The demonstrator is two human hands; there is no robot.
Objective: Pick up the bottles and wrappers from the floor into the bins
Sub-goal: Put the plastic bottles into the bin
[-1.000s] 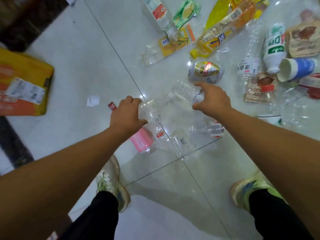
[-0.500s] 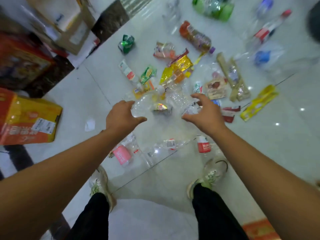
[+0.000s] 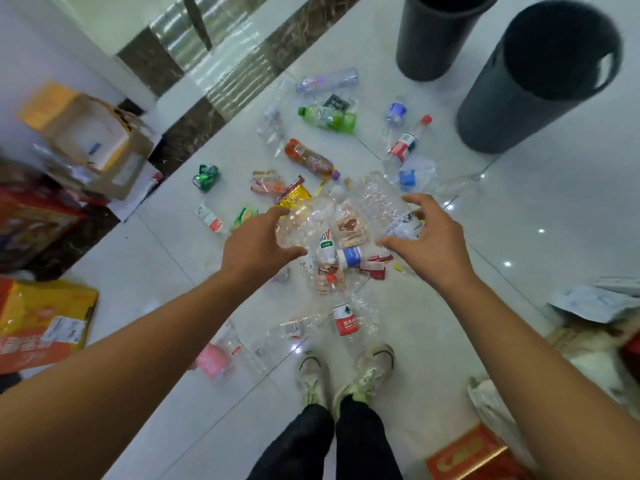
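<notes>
Bottles and wrappers (image 3: 349, 230) litter a white tiled floor (image 3: 519, 237) as a person standing over the mess holds two pieces above it at once. The left hand (image 3: 258, 244) curls its fingers and thumb round a crumpled clear bottle (image 3: 304, 220). The right hand (image 3: 429, 237) grips a second clear bottle (image 3: 381, 202) near its labelled end. Both bottles are held out in front at about the same height, above the pile and not resting in it, apparently so that a single trip clears two items.

Two dark bins stand upright and open-mouthed ahead and to the right: the nearer bin (image 3: 502, 109) and the farther bin (image 3: 426, 46). Both are well apart from the hands, so the carry looks not yet made.

Below and beyond the hands lie a green bottle (image 3: 329, 117), a brown bottle (image 3: 310, 159), a red-capped bottle (image 3: 407, 140) and a gold wrapper (image 3: 294, 195). Close to the person's shoes (image 3: 370, 368) are a red-labelled bottle (image 3: 346, 318) and a pink-labelled bottle (image 3: 213, 360). Cardboard boxes (image 3: 86, 133) sit against the wall to the left.

The thin, crushed plastic probably weighs little but could slip or spring from a loose grip, which may explain the wide wrap. Most of the clearing appears to lie ahead.
</notes>
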